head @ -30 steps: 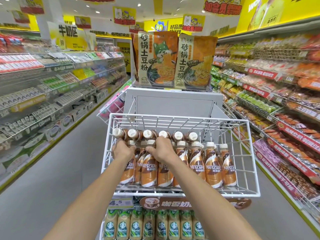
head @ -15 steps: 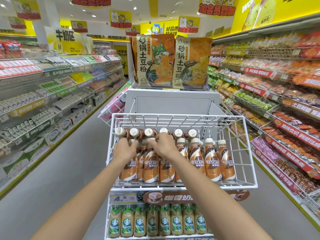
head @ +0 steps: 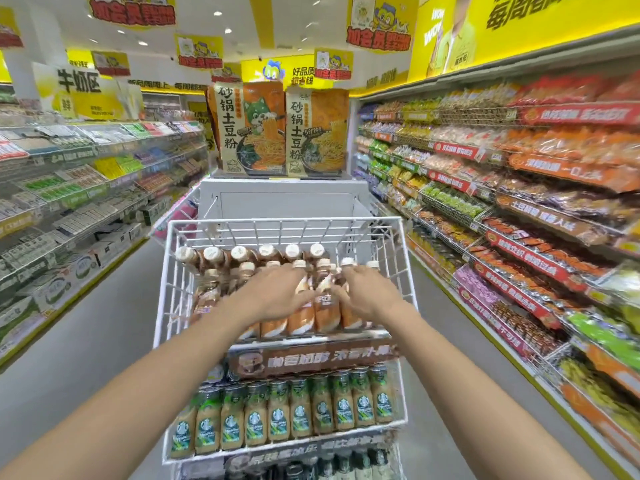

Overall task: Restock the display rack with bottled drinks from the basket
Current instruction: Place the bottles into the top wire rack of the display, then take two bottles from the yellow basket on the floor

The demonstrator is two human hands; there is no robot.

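left hand [head: 277, 295], right hand [head: 373, 293] slid rightward

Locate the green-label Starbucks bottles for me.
Head view, lower centre: the Starbucks bottles stand in a row on the rack's second tier, under the brown sign strip and the brown coffee bottles above it.

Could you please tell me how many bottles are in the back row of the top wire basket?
6, caps toward the camera, left to right along the rear of the top basket: first, second, third, fourth, fifth, sixth. More may be hidden beneath them.
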